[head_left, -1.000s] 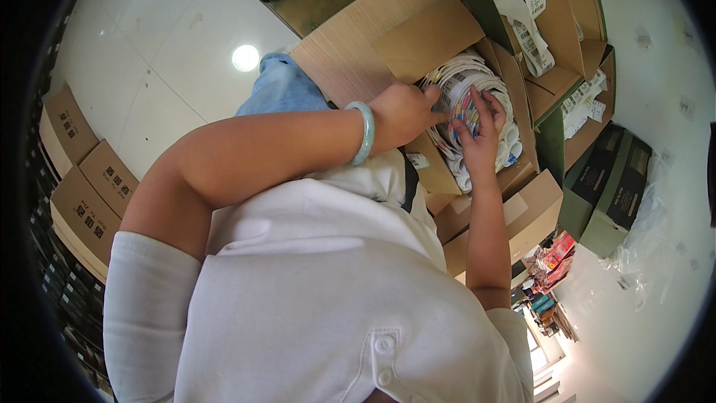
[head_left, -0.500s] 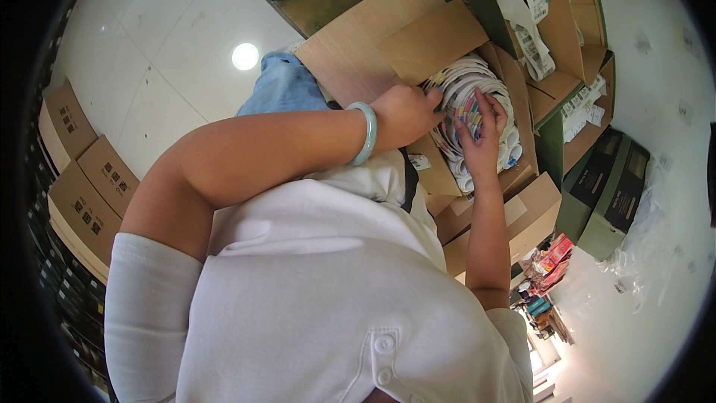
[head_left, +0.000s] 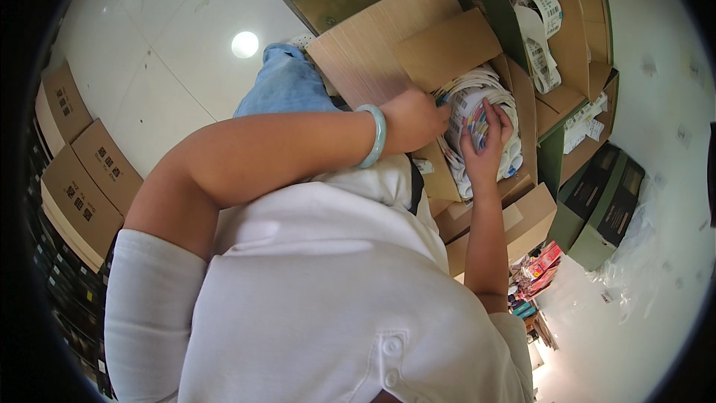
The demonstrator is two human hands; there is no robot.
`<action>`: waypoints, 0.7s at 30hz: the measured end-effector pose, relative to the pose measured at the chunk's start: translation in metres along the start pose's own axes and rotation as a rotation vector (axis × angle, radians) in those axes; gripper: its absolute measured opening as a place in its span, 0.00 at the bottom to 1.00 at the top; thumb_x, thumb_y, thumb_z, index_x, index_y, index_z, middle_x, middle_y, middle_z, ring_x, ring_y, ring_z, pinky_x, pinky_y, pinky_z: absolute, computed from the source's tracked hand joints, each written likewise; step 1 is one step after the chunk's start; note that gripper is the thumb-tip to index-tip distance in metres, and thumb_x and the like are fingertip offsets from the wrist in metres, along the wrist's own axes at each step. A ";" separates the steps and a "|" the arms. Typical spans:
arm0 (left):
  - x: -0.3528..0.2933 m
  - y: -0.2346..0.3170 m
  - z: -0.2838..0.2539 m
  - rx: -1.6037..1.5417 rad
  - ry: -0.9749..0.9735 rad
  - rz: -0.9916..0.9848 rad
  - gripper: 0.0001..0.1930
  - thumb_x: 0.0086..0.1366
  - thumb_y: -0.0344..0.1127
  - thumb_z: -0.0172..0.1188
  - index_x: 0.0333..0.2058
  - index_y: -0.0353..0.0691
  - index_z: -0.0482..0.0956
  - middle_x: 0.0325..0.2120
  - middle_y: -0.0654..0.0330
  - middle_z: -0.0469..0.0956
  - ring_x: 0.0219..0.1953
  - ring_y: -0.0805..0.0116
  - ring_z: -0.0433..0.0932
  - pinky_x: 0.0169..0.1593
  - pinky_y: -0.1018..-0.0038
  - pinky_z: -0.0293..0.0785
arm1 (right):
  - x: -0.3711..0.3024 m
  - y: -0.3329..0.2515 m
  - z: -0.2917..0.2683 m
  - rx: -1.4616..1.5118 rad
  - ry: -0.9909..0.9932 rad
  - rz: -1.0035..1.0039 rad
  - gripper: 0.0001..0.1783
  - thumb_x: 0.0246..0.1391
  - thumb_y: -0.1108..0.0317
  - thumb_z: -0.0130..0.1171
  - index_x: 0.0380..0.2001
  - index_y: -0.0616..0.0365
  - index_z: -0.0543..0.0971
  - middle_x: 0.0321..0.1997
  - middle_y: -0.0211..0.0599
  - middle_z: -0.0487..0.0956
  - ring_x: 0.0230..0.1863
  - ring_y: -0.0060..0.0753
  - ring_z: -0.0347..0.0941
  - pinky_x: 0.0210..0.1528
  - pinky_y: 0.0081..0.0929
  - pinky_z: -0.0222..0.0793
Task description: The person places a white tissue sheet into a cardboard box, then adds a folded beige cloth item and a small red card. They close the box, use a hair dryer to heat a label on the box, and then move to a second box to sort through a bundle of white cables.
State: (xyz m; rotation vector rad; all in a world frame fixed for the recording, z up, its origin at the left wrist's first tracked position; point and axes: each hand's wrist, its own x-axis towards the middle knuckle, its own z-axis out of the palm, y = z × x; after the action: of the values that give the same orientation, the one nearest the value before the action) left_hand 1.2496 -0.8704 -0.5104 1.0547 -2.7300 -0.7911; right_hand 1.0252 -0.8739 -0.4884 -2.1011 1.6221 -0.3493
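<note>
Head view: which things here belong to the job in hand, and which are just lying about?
In use:
- left hand
- right hand
- coiled white paper label strips
- open brown cardboard box

Apparently lying about:
- stacked brown cardboard boxes, left
- green-and-black rectangular boxes, right

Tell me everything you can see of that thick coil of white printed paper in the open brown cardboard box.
The thick coil of white printed paper looks like many layered strips, their pale edges curving around one another. Dark print marks parts of it; small pink, yellow and blue patches show near the middle. It sits inside the open brown cardboard box. The bare right hand has its fingers on it. The bare left hand is at its left edge; whether it touches is unclear.
</note>
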 end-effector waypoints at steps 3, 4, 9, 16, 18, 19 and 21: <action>-0.002 -0.002 0.003 -0.006 0.046 0.017 0.13 0.63 0.36 0.55 0.43 0.43 0.82 0.46 0.57 0.75 0.34 0.60 0.80 0.34 0.67 0.76 | 0.000 -0.003 0.000 0.010 -0.002 0.006 0.35 0.47 0.73 0.67 0.61 0.52 0.72 0.61 0.47 0.62 0.63 0.47 0.58 0.65 0.38 0.58; -0.001 -0.001 0.002 -0.009 0.041 0.009 0.12 0.63 0.37 0.54 0.43 0.43 0.82 0.45 0.57 0.75 0.34 0.60 0.80 0.34 0.66 0.76 | 0.000 -0.006 0.001 0.002 0.013 0.014 0.34 0.47 0.72 0.68 0.61 0.53 0.72 0.61 0.46 0.62 0.62 0.47 0.59 0.65 0.38 0.58; 0.000 0.001 0.004 -0.024 0.033 -0.022 0.11 0.64 0.38 0.54 0.41 0.43 0.82 0.43 0.59 0.74 0.33 0.61 0.80 0.35 0.66 0.75 | 0.002 -0.004 0.006 0.018 0.065 0.069 0.32 0.47 0.72 0.68 0.58 0.54 0.74 0.59 0.45 0.63 0.61 0.47 0.61 0.64 0.38 0.60; 0.001 -0.002 0.003 -0.048 0.046 -0.028 0.10 0.64 0.37 0.54 0.38 0.43 0.82 0.41 0.58 0.75 0.33 0.61 0.80 0.35 0.66 0.76 | 0.002 -0.009 0.002 -0.043 0.067 0.032 0.31 0.45 0.75 0.65 0.57 0.56 0.75 0.57 0.45 0.66 0.59 0.48 0.64 0.62 0.39 0.63; 0.001 -0.002 0.002 -0.061 0.044 -0.032 0.09 0.63 0.36 0.55 0.38 0.43 0.82 0.41 0.58 0.75 0.33 0.61 0.81 0.35 0.66 0.76 | 0.002 -0.009 0.002 -0.040 0.066 0.034 0.31 0.45 0.75 0.64 0.56 0.56 0.75 0.58 0.45 0.66 0.59 0.48 0.65 0.62 0.38 0.63; 0.002 -0.002 0.000 -0.074 0.019 -0.033 0.09 0.62 0.36 0.55 0.38 0.43 0.81 0.41 0.58 0.75 0.33 0.60 0.81 0.35 0.65 0.76 | 0.002 -0.008 0.002 -0.038 0.069 0.034 0.30 0.45 0.75 0.65 0.56 0.56 0.75 0.58 0.45 0.66 0.58 0.47 0.65 0.62 0.38 0.63; 0.004 -0.003 -0.004 -0.100 -0.031 -0.034 0.09 0.61 0.35 0.55 0.39 0.42 0.80 0.41 0.58 0.75 0.33 0.60 0.81 0.36 0.65 0.76 | 0.001 -0.006 0.002 -0.034 0.076 0.034 0.30 0.45 0.75 0.65 0.56 0.55 0.76 0.58 0.44 0.66 0.57 0.47 0.65 0.61 0.38 0.63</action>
State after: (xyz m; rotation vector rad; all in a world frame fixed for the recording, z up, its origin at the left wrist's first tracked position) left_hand 1.2493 -0.8763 -0.5087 1.0797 -2.6721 -0.9465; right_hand 1.0322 -0.8735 -0.4874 -2.1058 1.7169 -0.3970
